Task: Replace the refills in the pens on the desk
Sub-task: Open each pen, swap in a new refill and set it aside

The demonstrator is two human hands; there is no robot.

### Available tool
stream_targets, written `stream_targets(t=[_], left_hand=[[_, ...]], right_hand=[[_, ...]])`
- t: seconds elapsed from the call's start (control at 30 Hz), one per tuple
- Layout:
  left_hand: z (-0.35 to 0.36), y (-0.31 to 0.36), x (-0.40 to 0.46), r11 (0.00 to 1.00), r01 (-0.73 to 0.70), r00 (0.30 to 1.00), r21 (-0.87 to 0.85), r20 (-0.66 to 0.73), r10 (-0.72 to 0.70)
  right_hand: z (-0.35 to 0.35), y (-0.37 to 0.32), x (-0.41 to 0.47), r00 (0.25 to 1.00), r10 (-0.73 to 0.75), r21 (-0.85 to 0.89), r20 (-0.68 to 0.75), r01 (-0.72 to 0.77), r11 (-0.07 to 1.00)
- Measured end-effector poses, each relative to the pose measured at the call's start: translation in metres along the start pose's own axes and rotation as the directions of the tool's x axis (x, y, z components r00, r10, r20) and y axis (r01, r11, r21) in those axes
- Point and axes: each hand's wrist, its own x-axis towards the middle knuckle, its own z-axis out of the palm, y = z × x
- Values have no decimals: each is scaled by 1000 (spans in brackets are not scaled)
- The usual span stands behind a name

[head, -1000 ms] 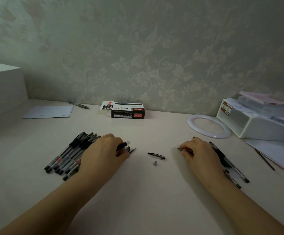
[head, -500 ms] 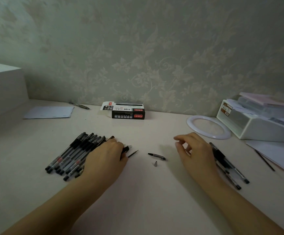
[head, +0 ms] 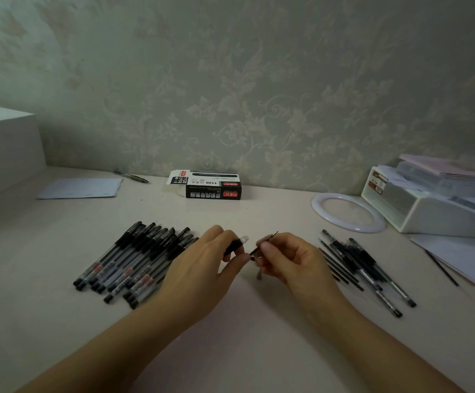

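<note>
My left hand (head: 202, 262) grips a pen barrel (head: 237, 243) with a black grip and a clear open end that points right. My right hand (head: 290, 259) pinches a thin refill (head: 263, 245), its metal tip up and to the right, close to the barrel's open end. A small grey pen tip (head: 259, 276) lies on the desk under the hands. Several black gel pens (head: 134, 265) lie in a row at the left. A smaller pile of pens and loose refills (head: 364, 270) lies at the right.
A black and white refill box (head: 210, 185) stands open near the wall. A white ring (head: 349, 212) and a white tray with papers (head: 440, 202) sit at the right. A blue sheet (head: 80, 188), a lone pen (head: 131, 176) and a white box (head: 3, 148) are at the left.
My left hand lifted a pen barrel off the row and moved right. My right hand took up the refill from the desk and brought it toward the barrel.
</note>
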Motion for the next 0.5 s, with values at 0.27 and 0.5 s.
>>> stream_targets(t=[0.27, 0.5], left_hand=[[3, -8, 0, 1000, -3, 999, -23, 52, 4], [4, -7, 0, 999, -9, 998, -44, 65, 11]], right_hand=[[-11, -2, 9, 970, 54, 322, -236, 25, 946], [-10, 1, 9, 972, 62, 359, -226, 24, 933]])
